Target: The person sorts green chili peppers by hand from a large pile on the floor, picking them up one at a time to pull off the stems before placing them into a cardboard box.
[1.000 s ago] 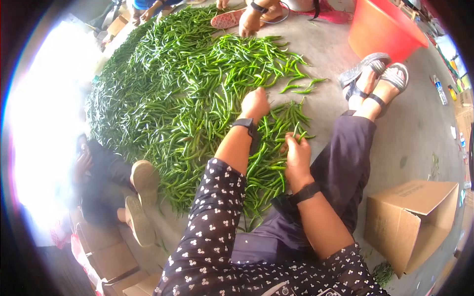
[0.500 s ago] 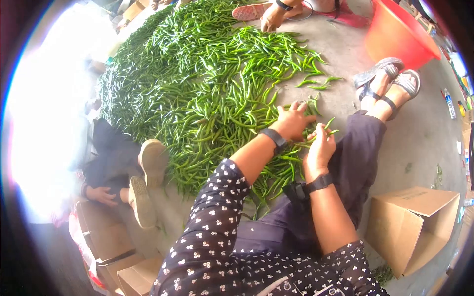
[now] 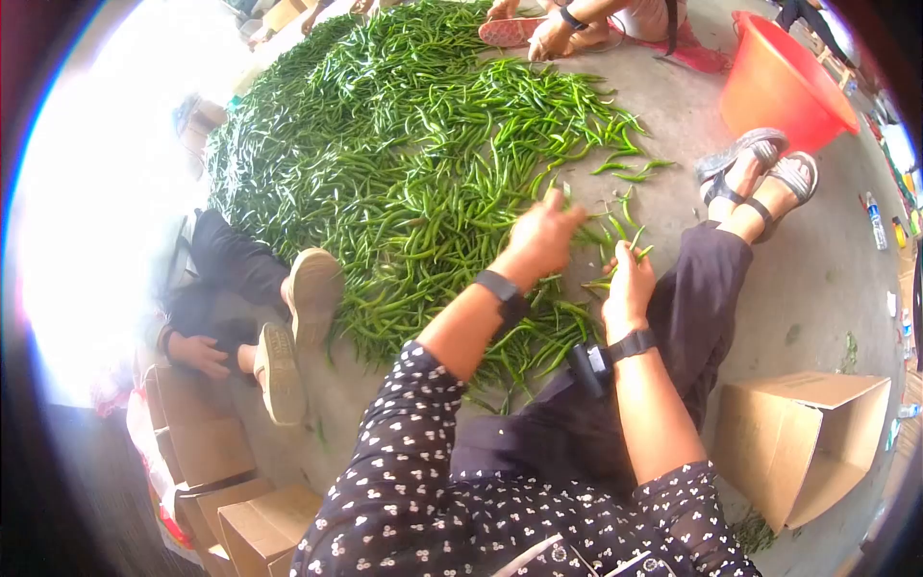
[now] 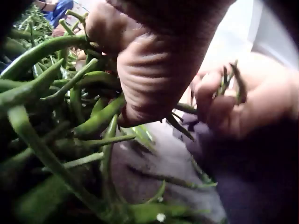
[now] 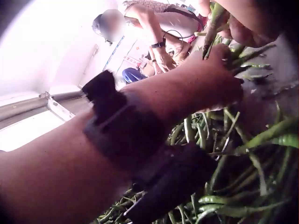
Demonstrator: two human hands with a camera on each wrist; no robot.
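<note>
Right hand (image 3: 630, 279) pinching a few chillies (image 3: 615, 252); left hand (image 3: 543, 236) curled into the pile (image 3: 404, 163) at ten o'clock, gripping pods. Best to lift only a small bunch, stems aligned, then pass across.

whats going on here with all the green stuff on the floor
A person sits on the concrete floor beside a large heap of long green chili peppers. Their left hand reaches into the heap's edge, and their right hand holds a few peppers in its grip. An open brown cardboard box and a red plastic tub stand nearby.
</note>
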